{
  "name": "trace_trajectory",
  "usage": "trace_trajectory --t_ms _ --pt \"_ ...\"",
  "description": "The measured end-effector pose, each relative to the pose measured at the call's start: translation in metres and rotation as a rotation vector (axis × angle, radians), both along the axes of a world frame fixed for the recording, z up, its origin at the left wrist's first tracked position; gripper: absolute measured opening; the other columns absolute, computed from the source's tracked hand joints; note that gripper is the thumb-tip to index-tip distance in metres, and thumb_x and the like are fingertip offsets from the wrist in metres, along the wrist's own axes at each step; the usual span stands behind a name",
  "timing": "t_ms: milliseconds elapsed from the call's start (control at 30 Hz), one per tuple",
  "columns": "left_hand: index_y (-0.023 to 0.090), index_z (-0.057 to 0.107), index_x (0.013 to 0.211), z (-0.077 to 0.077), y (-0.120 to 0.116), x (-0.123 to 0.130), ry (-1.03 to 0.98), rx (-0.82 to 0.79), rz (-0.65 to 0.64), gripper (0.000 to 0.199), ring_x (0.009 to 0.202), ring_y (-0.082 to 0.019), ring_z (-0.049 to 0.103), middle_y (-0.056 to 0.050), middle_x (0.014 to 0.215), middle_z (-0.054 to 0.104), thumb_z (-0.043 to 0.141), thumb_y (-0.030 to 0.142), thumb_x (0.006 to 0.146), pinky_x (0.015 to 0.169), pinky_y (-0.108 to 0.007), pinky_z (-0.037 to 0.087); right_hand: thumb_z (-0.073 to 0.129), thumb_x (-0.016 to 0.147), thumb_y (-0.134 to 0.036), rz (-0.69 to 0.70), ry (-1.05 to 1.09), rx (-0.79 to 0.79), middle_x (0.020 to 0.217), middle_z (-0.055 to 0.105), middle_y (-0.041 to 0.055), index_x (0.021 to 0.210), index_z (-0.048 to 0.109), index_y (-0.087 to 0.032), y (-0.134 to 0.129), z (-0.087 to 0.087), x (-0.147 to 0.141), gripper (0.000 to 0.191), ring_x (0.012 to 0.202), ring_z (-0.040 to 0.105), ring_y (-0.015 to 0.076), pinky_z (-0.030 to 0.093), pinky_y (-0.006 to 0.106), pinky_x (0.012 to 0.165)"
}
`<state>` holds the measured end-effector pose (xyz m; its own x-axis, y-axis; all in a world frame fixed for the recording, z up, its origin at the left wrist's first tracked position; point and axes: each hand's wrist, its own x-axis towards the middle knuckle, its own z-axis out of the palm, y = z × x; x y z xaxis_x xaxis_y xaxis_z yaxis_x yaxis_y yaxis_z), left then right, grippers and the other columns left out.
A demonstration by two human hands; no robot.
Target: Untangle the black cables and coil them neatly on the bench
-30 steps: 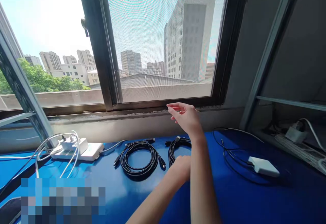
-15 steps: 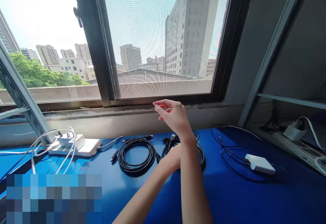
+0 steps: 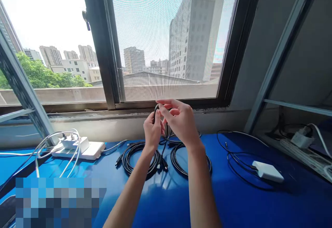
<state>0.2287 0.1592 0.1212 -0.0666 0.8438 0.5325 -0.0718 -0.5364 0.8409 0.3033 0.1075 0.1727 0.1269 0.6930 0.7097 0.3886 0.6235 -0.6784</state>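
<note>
Far left: slanted metal post (image 3: 29, 100) in front of the dark window frame (image 3: 103, 65), at the back of a blue tabletop (image 3: 160, 207). Near its foot, a white power strip (image 3: 94, 151) with plug blocks seated on top and white cables (image 3: 76, 152) looped over it. Left of centre: coil of black cable, the left coil (image 3: 126, 160), lying flat on the tabletop, partly covered by the left forearm. Above this coil, left hand (image 3: 152, 131) raised clear of the tabletop, fingers closed, gripping a black cable (image 3: 155, 112) bent into a narrow arch at the thumb. Centre: further black strands below the two hands, running down toward plug ends beside the left coil. Next, right hand (image 3: 181, 121), also raised, fingers curved, thumb and forefinger close to the top of the arch; contact hidden there, so grip or mere nearness impossible to tell. Below the right hand, right coil (image 3: 174, 160), flat on the tabletop, partly behind the right forearm. Farther right, well apart: white box (image 3: 268, 172) with a thin black cord (image 3: 234, 157) attached.
</note>
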Motion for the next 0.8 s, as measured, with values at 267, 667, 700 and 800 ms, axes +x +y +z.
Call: trace_trajectory --t_ms 267,667,700,800 --pt "0.013 0.061 0.068 0.041 -0.013 -0.059 -0.365 0.158 0.160 0.034 0.029 -0.004 0.026 0.007 0.035 0.032 0.058 0.044 0.083 0.031 -0.015 0.021 0.055 0.080 -0.042 -0.029 0.065 0.053 0.063 0.063 -0.0015 0.094 0.068 -0.018 -0.008 0.003 0.002 0.031 0.041 0.051 0.0062 0.039 0.017 0.039" --pt "0.017 0.052 0.064 0.051 -0.044 -0.059 -0.348 0.338 0.035 0.039 0.026 -0.004 0.024 0.007 0.034 0.032 0.058 0.052 0.080 0.029 -0.019 0.015 0.039 0.087 -0.052 -0.022 -0.456 -0.369 0.070 0.065 -0.0006 0.077 0.061 -0.020 -0.006 -0.005 -0.025 0.041 0.054 0.058 0.0120 0.036 0.022 0.051" --pt "0.017 0.050 0.063 0.050 -0.048 -0.054 -0.343 0.344 0.007 0.039 0.027 -0.004 0.023 0.007 0.035 0.031 0.055 0.051 0.083 0.030 -0.019 0.016 0.039 0.087 -0.049 -0.052 -0.457 -0.321 0.069 0.065 -0.0007 0.078 0.060 -0.020 -0.006 -0.005 -0.028 0.037 0.058 0.059 0.0130 0.036 0.022 0.052" --pt "0.017 0.039 0.059 0.045 -0.056 -0.037 -0.362 0.339 -0.025 0.040 0.033 -0.004 0.025 0.006 0.040 0.031 0.049 0.043 0.088 0.036 -0.020 0.019 0.041 0.086 -0.040 -0.103 -0.475 -0.164 0.067 0.063 0.0008 0.071 0.057 -0.020 -0.004 -0.008 -0.035 0.030 0.062 0.058 0.0153 0.034 0.023 0.053"
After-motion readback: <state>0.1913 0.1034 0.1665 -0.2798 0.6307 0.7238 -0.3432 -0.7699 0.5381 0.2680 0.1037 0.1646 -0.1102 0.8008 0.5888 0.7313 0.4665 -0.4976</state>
